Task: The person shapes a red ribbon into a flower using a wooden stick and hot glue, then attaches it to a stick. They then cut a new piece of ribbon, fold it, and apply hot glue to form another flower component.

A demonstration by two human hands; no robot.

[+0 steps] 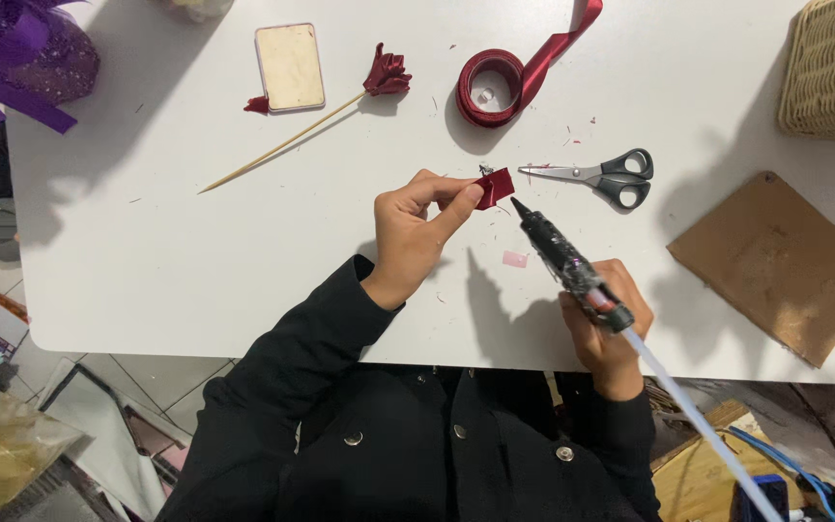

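Overhead view of a white table [195, 251] with both hands of one person in dark sleeves at work near its centre. The left hand [416, 232] has its thumb and forefinger closed in a pinch on a small folded piece of dark red ribbon [496, 187], which is held just above the tabletop. The right hand [606, 329], at about 4 o'clock from the left, is wrapped fully around the grip of a black glue gun [562, 259]; the nozzle points toward 11 o'clock and sits just beside the ribbon piece, whether touching it cannot be told. A pale glue stick [698, 416] projects from the rear of the gun toward 5 o'clock. At 2 o'clock from the ribbon piece lie grey-handled scissors [596, 175], blades closed. At 12 o'clock sits a roll of dark red ribbon [491, 89] with a loose tail. At 10 o'clock a ribbon flower on a thin wooden skewer [384, 73] lies beside a cream rectangular card [289, 67]. A brown board [775, 263] lies at 3 o'clock, and a woven basket [831, 68] at 2 o'clock, at the table's far corner.
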